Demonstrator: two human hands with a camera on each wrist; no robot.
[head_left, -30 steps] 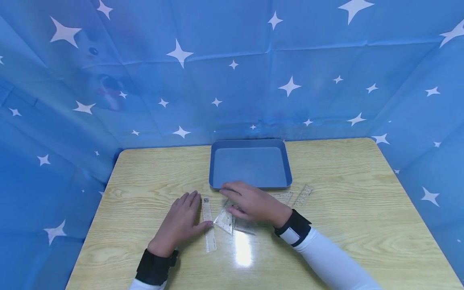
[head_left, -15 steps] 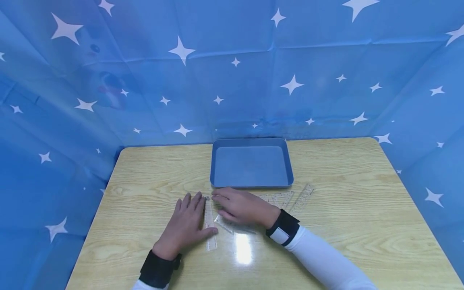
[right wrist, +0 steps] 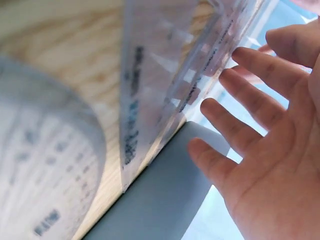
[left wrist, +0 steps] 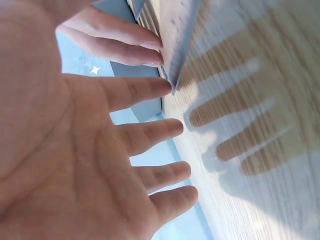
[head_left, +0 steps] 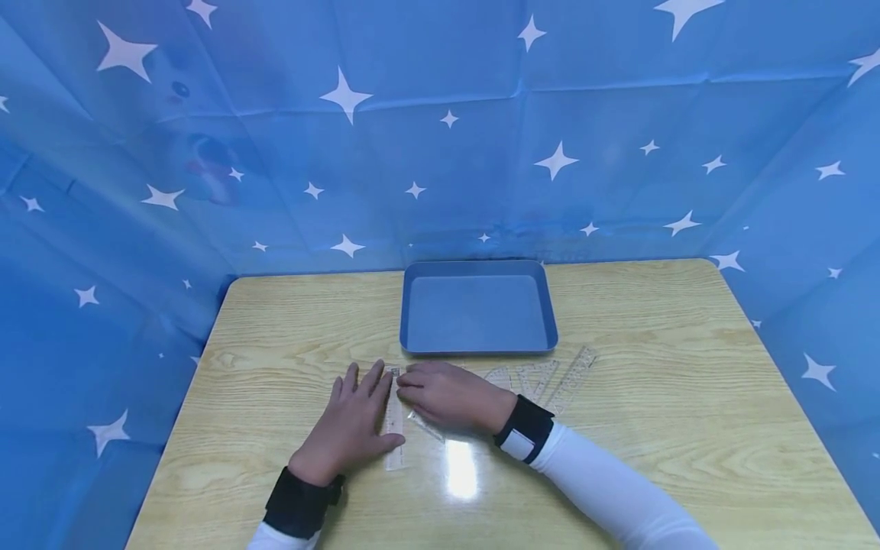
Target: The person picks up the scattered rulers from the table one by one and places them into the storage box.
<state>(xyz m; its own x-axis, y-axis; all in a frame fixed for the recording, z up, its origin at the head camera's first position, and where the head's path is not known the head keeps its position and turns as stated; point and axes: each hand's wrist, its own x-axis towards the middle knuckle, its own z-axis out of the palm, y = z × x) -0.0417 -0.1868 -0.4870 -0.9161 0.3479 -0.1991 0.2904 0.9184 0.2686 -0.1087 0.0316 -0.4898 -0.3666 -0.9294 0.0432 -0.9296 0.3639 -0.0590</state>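
Note:
A clear straight ruler (head_left: 394, 412) lies upright in the head view, between the two hands. My left hand (head_left: 349, 428) rests along its left side with straight fingers, the thumb over its lower part. In the left wrist view the index fingertip (left wrist: 162, 87) touches the ruler's edge (left wrist: 177, 55). My right hand (head_left: 450, 395) is at the ruler's upper right, low over a clear set square (head_left: 426, 425) that it mostly covers. The right fingers (right wrist: 235, 125) look straight in the right wrist view; contact with the ruler cannot be made out.
A blue tray (head_left: 479, 353) stands behind the hands at the table's back edge. Right of the right hand lie a clear protractor (head_left: 499, 377), another set square (head_left: 525, 386) and a second ruler (head_left: 574, 376). A starry blue cloth (head_left: 440, 153) hangs behind the wooden table (head_left: 653, 428).
My right hand has moved left, off the protractor area and up to the ruler. The left hand has shifted slightly right, and the ruler has straightened a little.

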